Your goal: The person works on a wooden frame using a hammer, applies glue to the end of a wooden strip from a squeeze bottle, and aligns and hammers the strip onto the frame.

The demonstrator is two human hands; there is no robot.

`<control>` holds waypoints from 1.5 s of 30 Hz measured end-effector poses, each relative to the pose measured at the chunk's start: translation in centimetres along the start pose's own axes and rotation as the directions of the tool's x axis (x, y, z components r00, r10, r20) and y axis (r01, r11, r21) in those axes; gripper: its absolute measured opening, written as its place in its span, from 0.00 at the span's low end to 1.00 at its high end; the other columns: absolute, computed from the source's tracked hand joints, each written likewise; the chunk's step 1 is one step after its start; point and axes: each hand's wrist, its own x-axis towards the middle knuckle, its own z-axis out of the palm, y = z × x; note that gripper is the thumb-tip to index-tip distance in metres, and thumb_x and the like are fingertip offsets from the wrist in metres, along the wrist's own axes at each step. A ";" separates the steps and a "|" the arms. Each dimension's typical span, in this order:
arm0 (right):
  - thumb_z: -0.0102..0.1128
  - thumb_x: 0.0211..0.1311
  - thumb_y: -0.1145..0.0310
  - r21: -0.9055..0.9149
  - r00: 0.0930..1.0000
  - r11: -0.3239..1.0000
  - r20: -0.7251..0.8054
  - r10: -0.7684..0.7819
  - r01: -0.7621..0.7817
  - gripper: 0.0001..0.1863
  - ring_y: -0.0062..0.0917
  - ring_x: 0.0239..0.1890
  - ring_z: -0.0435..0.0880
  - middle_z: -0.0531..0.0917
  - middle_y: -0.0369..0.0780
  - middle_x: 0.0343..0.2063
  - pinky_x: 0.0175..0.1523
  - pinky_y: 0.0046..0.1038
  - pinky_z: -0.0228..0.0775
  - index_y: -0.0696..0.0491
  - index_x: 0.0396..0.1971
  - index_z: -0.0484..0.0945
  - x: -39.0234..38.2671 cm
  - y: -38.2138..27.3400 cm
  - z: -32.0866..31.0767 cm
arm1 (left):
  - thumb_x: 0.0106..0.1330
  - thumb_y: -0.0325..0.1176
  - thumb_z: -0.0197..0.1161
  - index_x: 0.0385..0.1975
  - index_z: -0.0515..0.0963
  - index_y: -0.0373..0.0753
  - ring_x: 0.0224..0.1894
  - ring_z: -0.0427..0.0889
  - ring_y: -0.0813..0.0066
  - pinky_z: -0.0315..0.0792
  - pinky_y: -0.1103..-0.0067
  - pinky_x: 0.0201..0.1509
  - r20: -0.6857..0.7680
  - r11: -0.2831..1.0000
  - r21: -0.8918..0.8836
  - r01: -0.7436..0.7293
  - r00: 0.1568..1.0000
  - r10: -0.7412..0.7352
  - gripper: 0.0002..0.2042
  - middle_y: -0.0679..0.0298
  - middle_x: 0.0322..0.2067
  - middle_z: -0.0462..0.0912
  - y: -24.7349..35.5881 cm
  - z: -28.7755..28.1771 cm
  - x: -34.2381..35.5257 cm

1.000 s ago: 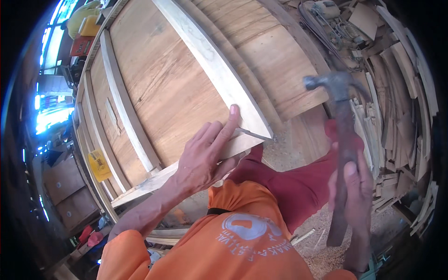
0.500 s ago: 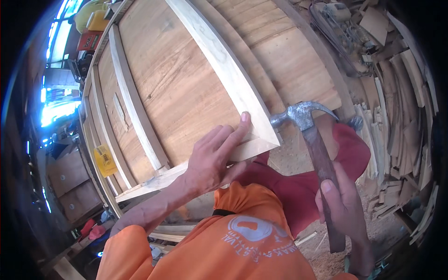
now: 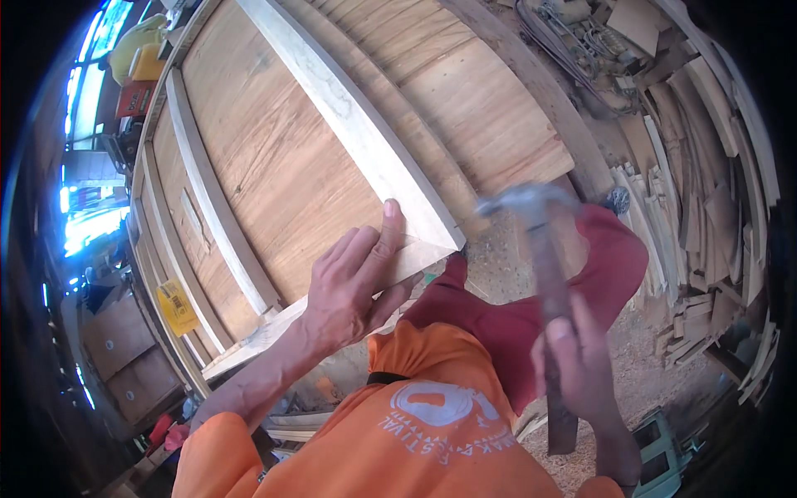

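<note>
My left hand [image 3: 353,278] grips the near corner of a wooden frame [image 3: 349,124], its thumb on top of the corner and its fingers curled about the near rail. The frame's pale strips surround a brown plywood panel [image 3: 257,141], and two strips meet at a slanted joint at this corner. In my right hand [image 3: 577,361] is a claw hammer [image 3: 548,274], held by its dark wooden handle. Its grey head, blurred by motion, hangs in the air to the right of the corner, apart from the wood, with the claw pointing right.
Offcuts and thin slats [image 3: 706,183] are piled along the right. More plywood [image 3: 490,108] lies beyond the frame. A yellow packet [image 3: 176,307] rests on the frame's left part. Sawdust covers the floor [image 3: 639,373], where a greenish case [image 3: 660,452] stands.
The hammer's head has swung away from the frame's corner, leaving a gap between them. Frame and left hand appear shifted left in the view; the left hand keeps its grip.
</note>
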 end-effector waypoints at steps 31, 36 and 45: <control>0.52 0.85 0.59 0.155 0.982 0.987 -0.178 0.063 -0.036 0.25 0.18 0.19 0.77 0.77 0.36 0.20 0.28 0.28 0.73 0.60 0.69 0.68 -0.5 -0.8 -2.3 | 0.55 0.34 0.81 0.76 0.65 0.23 0.30 0.78 0.62 0.74 0.68 0.34 -0.012 1.000 0.007 0.002 1.000 -0.002 0.48 0.54 0.37 0.82 -0.4 -0.3 -0.3; 0.46 0.85 0.58 0.044 0.999 0.998 0.018 0.049 -0.050 0.23 0.17 0.19 0.77 0.77 0.35 0.20 0.25 0.24 0.71 0.60 0.67 0.69 -0.2 -0.7 -0.6 | 0.55 0.34 0.81 0.76 0.64 0.22 0.31 0.78 0.61 0.74 0.67 0.35 -0.009 1.000 -0.013 -0.026 1.000 0.026 0.48 0.54 0.36 0.80 -0.6 -0.3 0.2; 0.46 0.85 0.54 0.224 0.991 0.975 -0.132 0.037 -0.007 0.26 0.16 0.14 0.75 0.76 0.36 0.19 0.21 0.21 0.70 0.61 0.66 0.70 -0.7 -0.9 -0.4 | 0.54 0.31 0.82 0.76 0.67 0.24 0.31 0.78 0.62 0.75 0.68 0.37 0.020 0.993 -0.106 0.043 0.999 -0.041 0.47 0.54 0.35 0.80 -0.3 -0.7 -0.1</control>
